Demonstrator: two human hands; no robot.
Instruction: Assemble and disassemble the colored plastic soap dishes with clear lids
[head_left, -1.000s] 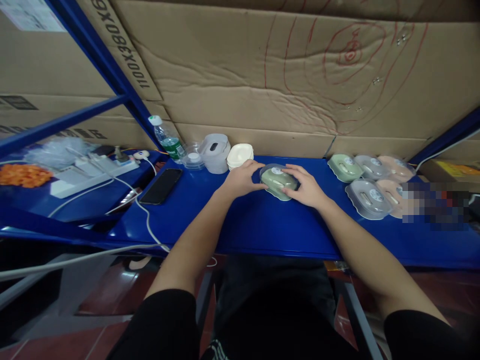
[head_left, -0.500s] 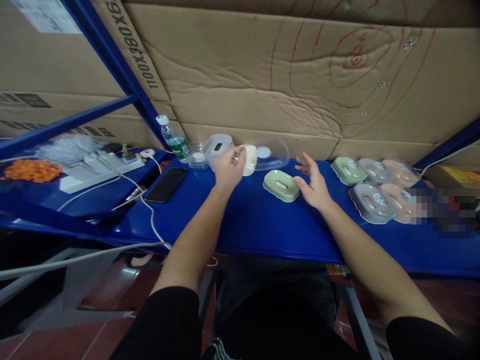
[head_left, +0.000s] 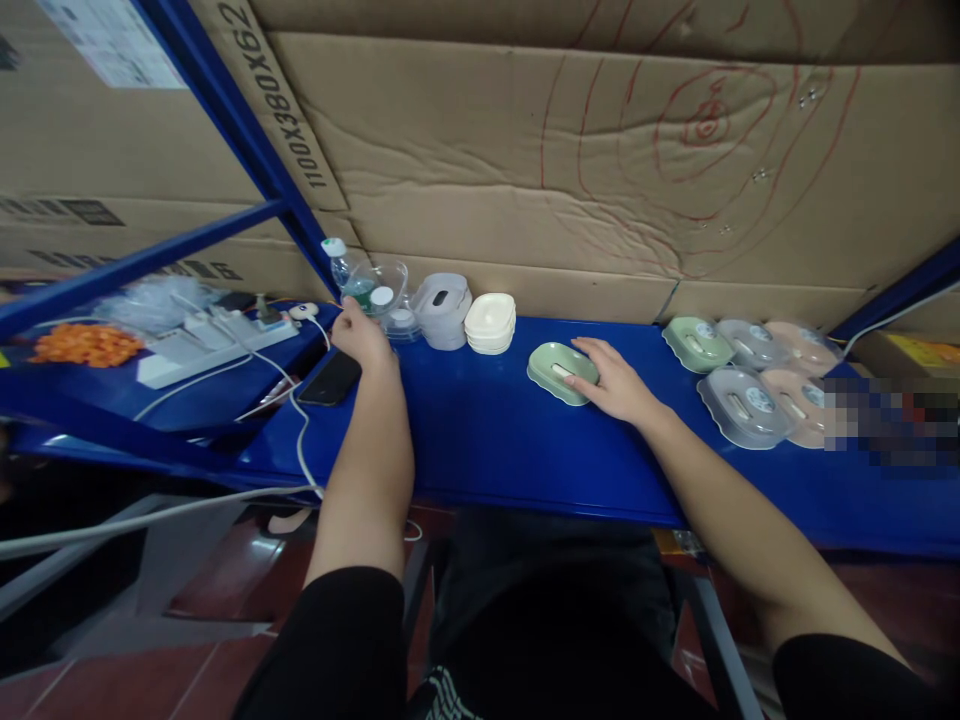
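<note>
Your right hand (head_left: pixel 613 385) spreads loosely over the pale-green, rounded plastic dish (head_left: pixel 552 361) near the frame's centre; light pressure should steady it best. Left of centre, your left hand (head_left: pixel 363 335) pinches a clear, domed plastic cover (head_left: pixel 393 281); grip gently, off the white-capped plastic bottle (head_left: pixel 339 266).

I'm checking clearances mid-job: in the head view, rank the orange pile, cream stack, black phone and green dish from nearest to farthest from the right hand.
1. Green dish: at the right hand, under its thumb.
2. Cream stack: left of the dish, nearer the cardboard.
3. Black phone: farther left, lying flat.
4. Orange pile: far left, past the phone.
</note>
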